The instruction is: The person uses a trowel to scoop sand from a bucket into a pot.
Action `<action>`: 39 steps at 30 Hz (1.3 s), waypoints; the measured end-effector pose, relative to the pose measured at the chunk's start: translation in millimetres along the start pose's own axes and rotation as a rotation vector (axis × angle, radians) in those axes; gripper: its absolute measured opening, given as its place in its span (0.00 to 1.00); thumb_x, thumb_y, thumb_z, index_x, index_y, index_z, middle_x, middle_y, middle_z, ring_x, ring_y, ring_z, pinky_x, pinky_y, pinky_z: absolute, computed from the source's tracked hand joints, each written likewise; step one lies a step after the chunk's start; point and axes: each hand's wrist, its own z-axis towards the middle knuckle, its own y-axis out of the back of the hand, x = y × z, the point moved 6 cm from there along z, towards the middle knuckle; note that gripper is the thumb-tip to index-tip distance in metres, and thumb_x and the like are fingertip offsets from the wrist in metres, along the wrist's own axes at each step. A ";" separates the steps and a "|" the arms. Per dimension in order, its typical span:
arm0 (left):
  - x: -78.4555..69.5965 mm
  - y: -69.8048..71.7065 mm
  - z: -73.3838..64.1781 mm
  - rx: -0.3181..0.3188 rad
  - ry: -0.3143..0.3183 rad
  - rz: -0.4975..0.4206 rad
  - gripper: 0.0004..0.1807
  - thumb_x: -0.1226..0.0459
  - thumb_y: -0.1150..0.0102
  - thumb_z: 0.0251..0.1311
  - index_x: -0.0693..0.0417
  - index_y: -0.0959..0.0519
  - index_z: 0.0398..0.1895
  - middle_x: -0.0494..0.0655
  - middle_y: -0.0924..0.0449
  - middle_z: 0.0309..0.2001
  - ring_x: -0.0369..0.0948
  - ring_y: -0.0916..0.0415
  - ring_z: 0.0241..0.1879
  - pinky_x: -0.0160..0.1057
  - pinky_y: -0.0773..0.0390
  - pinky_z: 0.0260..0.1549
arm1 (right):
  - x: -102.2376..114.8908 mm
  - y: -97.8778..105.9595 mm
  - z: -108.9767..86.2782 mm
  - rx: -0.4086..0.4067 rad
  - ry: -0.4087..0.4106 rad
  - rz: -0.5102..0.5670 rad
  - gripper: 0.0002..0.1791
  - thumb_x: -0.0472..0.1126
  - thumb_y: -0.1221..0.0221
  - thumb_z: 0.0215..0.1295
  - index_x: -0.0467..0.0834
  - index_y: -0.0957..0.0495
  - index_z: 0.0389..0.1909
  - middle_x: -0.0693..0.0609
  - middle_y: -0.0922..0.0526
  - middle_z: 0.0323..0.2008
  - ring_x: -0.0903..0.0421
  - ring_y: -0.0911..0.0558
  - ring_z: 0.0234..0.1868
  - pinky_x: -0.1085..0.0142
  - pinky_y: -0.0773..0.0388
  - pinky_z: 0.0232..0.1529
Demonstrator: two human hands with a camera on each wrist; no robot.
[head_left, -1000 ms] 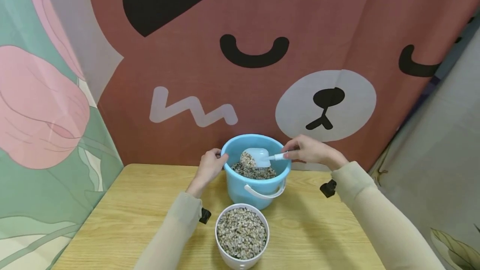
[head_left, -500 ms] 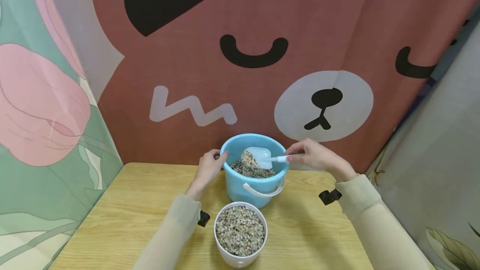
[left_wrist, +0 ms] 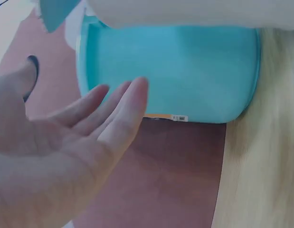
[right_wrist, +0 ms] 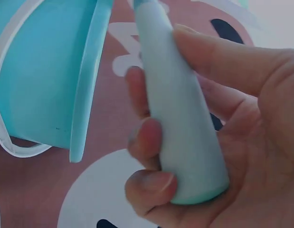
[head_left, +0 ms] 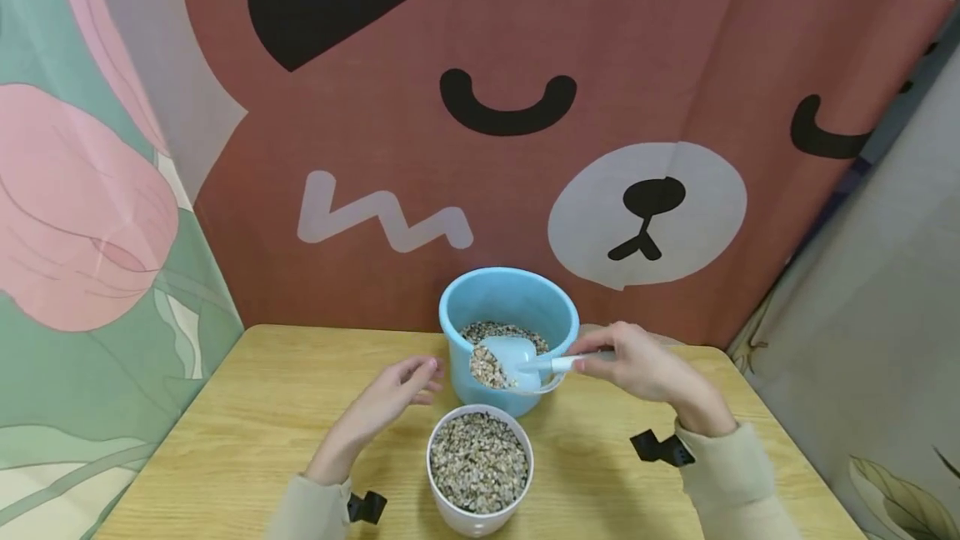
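Observation:
My right hand grips the white handle of a light blue scoop, its fingers curled round it in the right wrist view. Pale gravel fills part of the scoop, which hangs over the near rim of a blue bucket. More gravel, darker, lies in the bucket. My left hand hovers just left of the bucket, touching nothing, with relaxed fingers. Nearer to me stands a white pot, filled close to its rim with gravel.
The wooden table carries the bucket at its back and the pot in front. Behind it hangs a brown curtain printed with a bear. The bucket's white handle droops on its near side.
My left hand has let go of the bucket's rim and drawn back toward me. The right hand has brought the loaded scoop from inside the bucket to over its near rim.

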 end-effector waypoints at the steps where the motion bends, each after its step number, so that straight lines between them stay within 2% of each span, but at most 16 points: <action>1: -0.9 -2.6 -6.7 0.046 -0.016 0.024 0.30 0.51 0.54 0.74 0.67 0.33 0.65 0.59 0.26 0.57 0.53 0.25 0.53 0.46 0.23 0.52 | 0.4 -2.4 -4.6 -0.009 -0.003 -0.011 0.06 0.42 0.38 0.67 0.53 0.14 0.40 0.60 0.17 0.32 0.60 0.30 0.26 0.67 0.29 0.29; 5: -4.5 -14.2 -28.7 0.235 -0.060 0.070 0.32 0.56 0.45 0.70 0.68 0.38 0.68 0.62 0.31 0.63 0.53 0.28 0.58 0.42 0.25 0.54 | 1.1 -12.2 -22.0 -0.032 -0.033 -0.064 0.05 0.43 0.37 0.66 0.55 0.15 0.39 0.64 0.18 0.34 0.62 0.26 0.31 0.67 0.27 0.33; 8: -5.2 -24.5 -40.0 0.371 -0.060 0.030 0.40 0.58 0.35 0.62 0.69 0.42 0.70 0.62 0.34 0.65 0.54 0.31 0.61 0.40 0.26 0.54 | 2.0 -19.7 -32.1 -0.043 -0.048 -0.093 0.04 0.44 0.37 0.65 0.56 0.15 0.37 0.64 0.19 0.31 0.63 0.26 0.29 0.67 0.27 0.30; 10: -4.0 -30.6 -45.2 0.437 -0.060 0.008 0.45 0.59 0.31 0.58 0.67 0.45 0.72 0.61 0.36 0.66 0.53 0.34 0.63 0.40 0.26 0.55 | 2.1 -25.2 -36.4 -0.049 -0.056 -0.096 0.03 0.45 0.36 0.65 0.55 0.15 0.37 0.64 0.21 0.29 0.63 0.28 0.27 0.68 0.29 0.28; 12: -1.6 -34.5 -48.8 0.471 -0.073 0.007 0.49 0.59 0.27 0.54 0.64 0.46 0.73 0.58 0.38 0.67 0.52 0.35 0.64 0.41 0.27 0.57 | 2.0 -31.0 -39.6 -0.052 -0.061 -0.090 0.03 0.45 0.36 0.65 0.55 0.15 0.37 0.65 0.21 0.28 0.63 0.28 0.26 0.68 0.29 0.27; 18: 4.8 -41.7 -52.6 0.470 -0.134 0.044 0.58 0.63 0.22 0.45 0.58 0.51 0.75 0.51 0.39 0.68 0.46 0.39 0.66 0.39 0.34 0.62 | 10.7 -44.9 -38.2 -0.063 -0.086 -0.157 0.02 0.43 0.34 0.62 0.53 0.15 0.35 0.68 0.21 0.28 0.65 0.27 0.28 0.68 0.28 0.31; 22: 5.7 -45.9 -51.6 0.468 -0.174 0.046 0.59 0.62 0.22 0.45 0.56 0.52 0.76 0.50 0.39 0.69 0.45 0.39 0.66 0.39 0.38 0.64 | 21.0 -50.3 -36.1 -0.076 -0.099 -0.234 0.03 0.42 0.33 0.60 0.53 0.14 0.34 0.70 0.21 0.29 0.67 0.25 0.30 0.66 0.27 0.33; 27: 6.7 -44.2 -51.4 0.454 -0.182 0.052 0.58 0.56 0.23 0.46 0.55 0.51 0.76 0.49 0.38 0.69 0.44 0.38 0.66 0.39 0.37 0.64 | 32.5 -52.8 -34.5 -0.107 -0.109 -0.306 0.04 0.43 0.32 0.59 0.54 0.14 0.34 0.67 0.19 0.30 0.65 0.22 0.33 0.63 0.25 0.32; 35: 9.2 -43.8 -49.6 0.434 -0.143 0.083 0.58 0.59 0.22 0.45 0.51 0.50 0.76 0.45 0.38 0.68 0.44 0.38 0.65 0.39 0.37 0.64 | 45.7 -60.0 -33.1 -0.149 -0.111 -0.396 0.04 0.43 0.30 0.56 0.55 0.14 0.32 0.65 0.20 0.29 0.61 0.22 0.32 0.63 0.27 0.27; 39: 7.9 -45.9 -48.5 0.455 -0.149 0.063 0.57 0.60 0.22 0.45 0.52 0.50 0.76 0.45 0.37 0.68 0.44 0.38 0.65 0.40 0.36 0.63 | 50.0 -63.7 -32.4 -0.152 -0.120 -0.406 0.03 0.44 0.31 0.56 0.57 0.14 0.32 0.67 0.22 0.26 0.63 0.24 0.30 0.64 0.29 0.24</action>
